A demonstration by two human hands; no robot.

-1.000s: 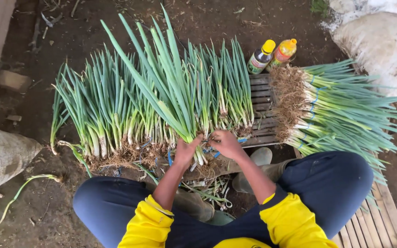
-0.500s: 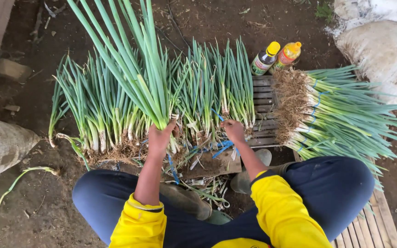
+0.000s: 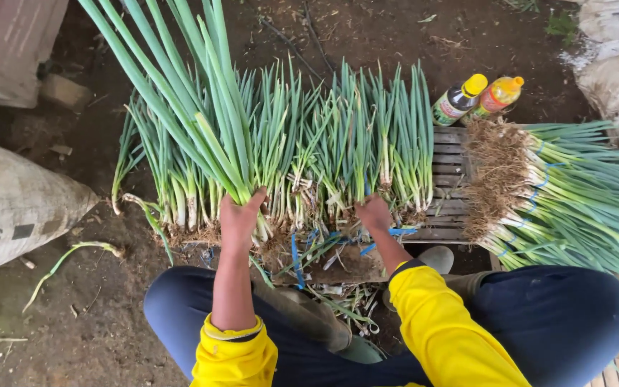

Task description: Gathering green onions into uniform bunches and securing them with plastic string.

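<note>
You have one view only, from the camera on your head; it looks steeply down and slightly forward over your lap, so your knees and yellow sleeves fill the bottom edge; your left hand and right hand sit near the middle, close to the lens; the row of spring onions on the earth floor runs across the centre; the wooden pallet and two bottles lie to the upper right; sacks cut off at the left and right edges mark how far the view reaches.
</note>
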